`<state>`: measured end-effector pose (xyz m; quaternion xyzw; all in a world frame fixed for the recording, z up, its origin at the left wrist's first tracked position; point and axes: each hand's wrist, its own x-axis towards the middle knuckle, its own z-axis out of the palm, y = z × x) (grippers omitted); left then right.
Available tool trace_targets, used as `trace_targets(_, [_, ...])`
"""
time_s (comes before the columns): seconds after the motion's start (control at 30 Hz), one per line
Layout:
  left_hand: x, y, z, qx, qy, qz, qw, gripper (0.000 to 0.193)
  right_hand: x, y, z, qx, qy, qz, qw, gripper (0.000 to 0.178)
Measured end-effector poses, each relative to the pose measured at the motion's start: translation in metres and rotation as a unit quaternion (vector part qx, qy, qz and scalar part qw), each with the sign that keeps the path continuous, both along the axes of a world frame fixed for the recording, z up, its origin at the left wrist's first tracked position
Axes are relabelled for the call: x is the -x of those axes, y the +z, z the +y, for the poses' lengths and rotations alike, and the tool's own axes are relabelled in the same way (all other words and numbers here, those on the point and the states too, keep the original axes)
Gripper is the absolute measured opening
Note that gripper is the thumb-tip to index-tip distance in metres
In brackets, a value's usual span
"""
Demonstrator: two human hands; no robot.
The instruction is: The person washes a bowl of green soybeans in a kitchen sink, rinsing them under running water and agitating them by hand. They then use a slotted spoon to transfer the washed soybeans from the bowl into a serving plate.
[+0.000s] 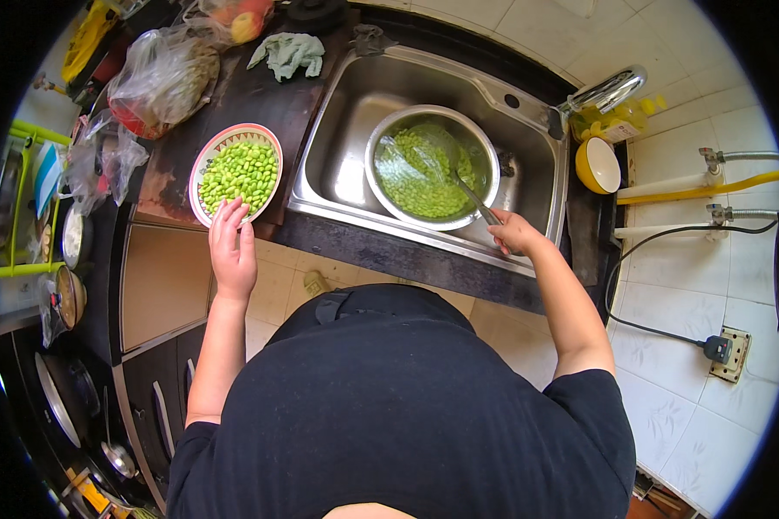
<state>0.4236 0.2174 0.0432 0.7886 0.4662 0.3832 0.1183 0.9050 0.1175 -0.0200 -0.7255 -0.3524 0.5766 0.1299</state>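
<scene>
A metal basin (485, 143) stands in the sink, holding water and many shelled green beans (420, 186). My right hand (512, 233) is closed round the handle of a long metal ladle (472, 192). The ladle's head dips into the basin among the beans, blurred by the water, so I cannot tell whether it has holes. On the counter left of the sink sits a patterned bowl with a red rim (201, 164), heaped with more green beans (242, 176). My left hand (233, 251) rests its outstretched fingers at this bowl's near rim, touching the edge and holding nothing.
The steel sink (342, 169) has a faucet (610, 86) at its far right corner. A yellow bowl (597, 166) stands right of it. A grey-green cloth (287, 56) and a filled plastic bag (164, 78) lie on the left counter. A black cable (658, 324) runs down the right wall.
</scene>
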Motion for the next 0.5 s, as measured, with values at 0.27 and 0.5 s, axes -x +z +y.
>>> trace_targets(0.27, [0.003, -0.008, -0.002, 0.013, -0.003, -0.006, 1.0, 0.021, 0.012, 0.025, -0.004, 0.089, -0.007, 0.097, 0.991, 0.047])
trace_targets(0.5, [-0.002, -0.007, 0.001, 0.02, -0.007, -0.016, 1.0, 0.02, -0.007, 0.026, -0.012, 0.171, -0.166, 0.271, 0.933, 0.035])
